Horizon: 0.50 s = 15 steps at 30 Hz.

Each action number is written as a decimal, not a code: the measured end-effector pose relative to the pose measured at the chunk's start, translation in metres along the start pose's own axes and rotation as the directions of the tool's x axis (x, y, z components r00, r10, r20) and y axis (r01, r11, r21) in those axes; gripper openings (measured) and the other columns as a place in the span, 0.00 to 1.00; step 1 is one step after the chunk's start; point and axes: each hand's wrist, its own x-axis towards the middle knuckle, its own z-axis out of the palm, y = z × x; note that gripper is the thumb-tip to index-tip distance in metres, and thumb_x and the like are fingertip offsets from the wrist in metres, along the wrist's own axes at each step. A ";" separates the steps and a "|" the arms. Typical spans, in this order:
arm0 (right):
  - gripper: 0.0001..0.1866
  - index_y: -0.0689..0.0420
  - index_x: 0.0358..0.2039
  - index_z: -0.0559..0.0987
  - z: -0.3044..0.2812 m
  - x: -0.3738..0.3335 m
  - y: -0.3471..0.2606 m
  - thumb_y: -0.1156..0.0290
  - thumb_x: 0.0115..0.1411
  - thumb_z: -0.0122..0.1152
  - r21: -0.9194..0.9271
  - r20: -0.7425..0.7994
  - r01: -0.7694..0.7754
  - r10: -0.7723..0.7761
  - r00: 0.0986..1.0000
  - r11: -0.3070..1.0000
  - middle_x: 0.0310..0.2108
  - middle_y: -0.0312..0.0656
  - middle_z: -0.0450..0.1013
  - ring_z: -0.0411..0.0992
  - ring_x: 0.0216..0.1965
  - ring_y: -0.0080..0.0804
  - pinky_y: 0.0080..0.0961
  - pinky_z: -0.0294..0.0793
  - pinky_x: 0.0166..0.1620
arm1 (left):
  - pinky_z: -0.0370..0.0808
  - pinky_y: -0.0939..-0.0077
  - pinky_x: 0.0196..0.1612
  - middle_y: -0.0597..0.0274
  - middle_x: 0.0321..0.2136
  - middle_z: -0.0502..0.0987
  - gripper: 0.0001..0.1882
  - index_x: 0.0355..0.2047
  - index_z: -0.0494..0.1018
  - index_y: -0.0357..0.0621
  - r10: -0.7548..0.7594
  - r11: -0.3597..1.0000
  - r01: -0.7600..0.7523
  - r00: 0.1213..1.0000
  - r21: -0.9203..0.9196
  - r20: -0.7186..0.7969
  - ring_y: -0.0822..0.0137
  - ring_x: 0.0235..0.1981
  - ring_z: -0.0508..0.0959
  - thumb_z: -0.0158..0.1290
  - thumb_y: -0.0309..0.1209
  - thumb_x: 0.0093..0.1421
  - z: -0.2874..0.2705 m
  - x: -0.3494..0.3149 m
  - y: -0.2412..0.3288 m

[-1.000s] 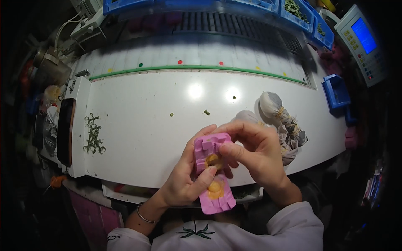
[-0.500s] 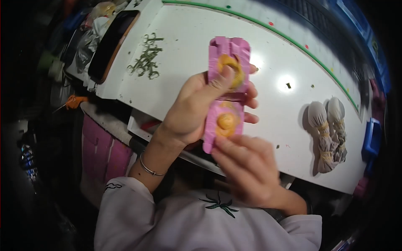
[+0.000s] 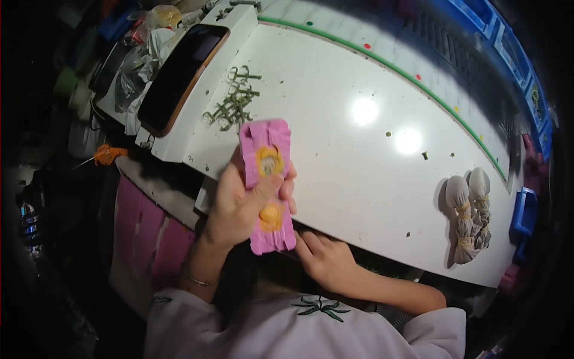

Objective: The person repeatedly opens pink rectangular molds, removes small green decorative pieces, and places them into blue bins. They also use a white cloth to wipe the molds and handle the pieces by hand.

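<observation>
My left hand (image 3: 239,206) is wrapped round a long pink rubber mold (image 3: 263,136), its thumb lying across the middle and fingertips showing at the right edge. A yellow ring with a pale, hollow-looking centre (image 3: 268,161) is in the mold's upper part. Below the thumb, an orange rounded lump (image 3: 271,217) stands in the lower part. My right hand (image 3: 327,263) is closed beside the mold's lower right end, at the table's front edge. Its fingers are curled downward with the tips hidden, so I cannot make out what they hold, if anything.
Small green ring-shaped pieces (image 3: 236,99) lie on the white table (image 3: 335,155). A dark phone (image 3: 182,81) lies at the left. Two tied cloth bundles (image 3: 463,224) rest at the right, near a blue plastic piece (image 3: 524,212). An orange-handled tool (image 3: 109,154) is at far left.
My left hand has brought the pink mold down and left, toward me. My right hand has left the mold's lower face and dropped to the table edge. The view has shifted slightly.
</observation>
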 end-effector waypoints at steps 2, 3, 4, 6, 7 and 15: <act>0.18 0.65 0.41 0.70 0.018 0.007 0.012 0.75 0.48 0.53 -0.001 0.263 -0.119 0.115 0.958 0.993 0.35 0.52 0.71 0.72 0.32 0.49 0.38 0.73 0.35 | 0.77 0.73 0.32 0.55 0.34 0.69 0.12 0.46 0.59 0.32 -0.025 1.000 0.025 1.000 -0.013 0.019 0.72 0.28 0.72 0.43 0.20 0.62 0.002 -0.002 -0.003; 0.17 0.64 0.42 0.71 0.030 0.013 0.019 0.75 0.49 0.52 0.158 0.201 -0.083 0.051 0.978 0.984 0.37 0.53 0.72 0.72 0.33 0.50 0.39 0.73 0.36 | 0.77 0.72 0.32 0.54 0.35 0.69 0.13 0.46 0.59 0.32 -0.034 0.999 0.035 0.999 -0.020 0.031 0.71 0.28 0.72 0.43 0.20 0.61 0.003 -0.002 -0.003; 0.17 0.62 0.42 0.72 0.036 0.017 0.024 0.75 0.50 0.52 0.310 0.127 -0.034 -0.006 0.992 0.950 0.39 0.53 0.72 0.72 0.34 0.51 0.39 0.72 0.37 | 0.77 0.72 0.32 0.54 0.35 0.69 0.13 0.46 0.58 0.31 -0.044 0.999 0.045 0.998 -0.025 0.042 0.71 0.28 0.73 0.43 0.19 0.61 0.004 -0.001 -0.004; 0.16 0.61 0.42 0.72 0.034 0.018 0.022 0.74 0.50 0.52 0.411 0.155 -0.082 0.019 0.988 0.908 0.39 0.53 0.72 0.72 0.35 0.51 0.39 0.72 0.37 | 0.77 0.71 0.32 0.53 0.36 0.69 0.16 0.48 0.56 0.33 -0.036 0.999 0.037 0.995 -0.007 0.091 0.70 0.28 0.73 0.44 0.19 0.61 0.005 0.000 -0.004; 0.16 0.61 0.42 0.73 0.031 0.017 0.020 0.74 0.50 0.52 0.454 0.168 -0.109 0.035 0.985 0.884 0.39 0.53 0.72 0.72 0.35 0.51 0.39 0.72 0.37 | 0.77 0.71 0.32 0.52 0.36 0.69 0.17 0.49 0.55 0.33 -0.028 0.999 0.030 0.992 -0.015 0.121 0.70 0.28 0.73 0.44 0.19 0.61 0.006 0.000 -0.004; 0.11 0.61 0.34 0.70 -0.025 -0.012 -0.005 0.75 0.48 0.52 0.094 0.204 -0.225 0.202 0.958 0.970 0.27 0.46 0.70 0.73 0.24 0.42 0.34 0.73 0.23 | 0.76 0.74 0.32 0.50 0.37 0.69 0.23 0.53 0.52 0.35 -0.068 0.997 0.065 0.995 0.044 0.070 0.71 0.29 0.73 0.45 0.17 0.59 0.022 0.000 -0.003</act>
